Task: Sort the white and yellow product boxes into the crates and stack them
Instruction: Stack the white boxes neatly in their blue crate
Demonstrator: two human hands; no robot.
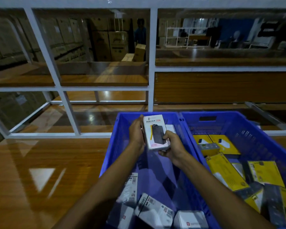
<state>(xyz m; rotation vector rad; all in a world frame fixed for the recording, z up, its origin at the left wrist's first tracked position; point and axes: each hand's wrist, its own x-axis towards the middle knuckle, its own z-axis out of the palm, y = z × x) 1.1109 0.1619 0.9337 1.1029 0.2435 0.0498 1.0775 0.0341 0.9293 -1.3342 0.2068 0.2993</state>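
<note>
Both hands hold one white product box [153, 129], printed "HALLEY 20K", above the far end of the left blue crate [112, 146]. My left hand [136, 133] grips its left edge. My right hand [171, 146] grips its lower right corner. Several white boxes [155, 210] lie at the near end of that crate, and another white box [171, 128] shows behind the held one. The right blue crate [248, 126] stands touching it and holds several yellow boxes [224, 171], lying loosely at mixed angles.
The crates sit on a glossy wooden table [40, 171]. A white metal frame with glass panes [66, 104] rises along the table's far side. Behind the glass are stacked cardboard cartons [117, 43] and a person [139, 32].
</note>
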